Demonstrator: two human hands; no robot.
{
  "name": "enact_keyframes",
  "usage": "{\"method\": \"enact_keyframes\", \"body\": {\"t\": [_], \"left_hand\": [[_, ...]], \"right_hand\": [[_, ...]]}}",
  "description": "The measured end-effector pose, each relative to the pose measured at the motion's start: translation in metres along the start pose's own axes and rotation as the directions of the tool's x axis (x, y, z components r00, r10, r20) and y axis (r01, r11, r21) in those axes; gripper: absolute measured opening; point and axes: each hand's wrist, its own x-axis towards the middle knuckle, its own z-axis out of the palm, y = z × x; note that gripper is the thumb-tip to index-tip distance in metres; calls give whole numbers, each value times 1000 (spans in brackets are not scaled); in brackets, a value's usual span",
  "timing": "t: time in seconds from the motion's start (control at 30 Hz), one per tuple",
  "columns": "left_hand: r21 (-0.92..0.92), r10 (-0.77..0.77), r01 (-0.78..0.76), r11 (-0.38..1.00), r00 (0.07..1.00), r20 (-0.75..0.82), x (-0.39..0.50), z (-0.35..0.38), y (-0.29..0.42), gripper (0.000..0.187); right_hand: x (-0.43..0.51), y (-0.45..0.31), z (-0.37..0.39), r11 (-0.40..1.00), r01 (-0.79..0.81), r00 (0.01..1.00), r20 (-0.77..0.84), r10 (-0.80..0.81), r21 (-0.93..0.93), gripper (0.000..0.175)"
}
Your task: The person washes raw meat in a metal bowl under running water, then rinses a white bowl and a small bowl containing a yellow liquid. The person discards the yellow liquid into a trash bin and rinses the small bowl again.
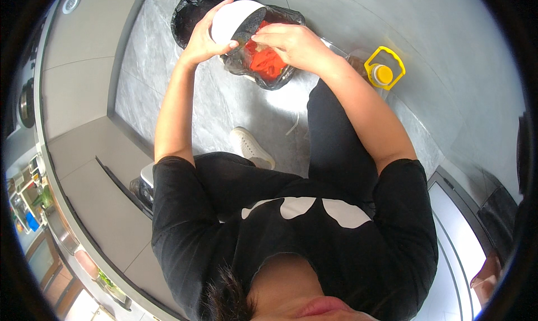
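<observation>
My left hand [201, 43] grips a bowl [233, 20], white outside and dark speckled inside, and holds it tilted on its side with the mouth facing right. Close by the bowl's rim is my right hand [290, 41], its fingers bunched and pointing into the mouth; whether they pinch something is unclear. Below both hands stands a bin [275, 83] lined with a black plastic bag. Bright red material [269, 64], perhaps plastic packaging, lies in it along with some pale scraps.
Another black-bagged bin [189, 16] stands behind my left hand. To the right, a large bottle with a yellow cap and handle [383, 73] is on the floor by the wall. Grey cabinets [80, 89] and a counter run along the left. My pale perforated shoe [252, 146] is below.
</observation>
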Motion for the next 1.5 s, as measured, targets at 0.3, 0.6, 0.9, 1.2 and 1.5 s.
{"method": "enact_keyframes", "body": {"t": [0.3,0.6,0.9,1.2,1.5], "left_hand": [[0,-14,14,1000,999,-35,-1,-1,2,89],[-84,-5,1,996,999,-45,0,-3,-16,85],[-786,-461,317,530,886,46,-16,-2,-39,81],[-798,-408,349,491,902,143,-17,5,-40,88],[-663,-280,310,681,947,156,-13,-1,-37,93]], "right_hand": [[-4,1,-3,998,-62,996,63,63,-11,24],[-3,0,-2,992,-112,988,98,117,-50,24],[10,0,15,831,-285,842,-290,455,478,24],[19,-9,15,926,-101,970,-170,173,364,22],[17,-10,1,997,30,996,-81,-24,74,24]]}}
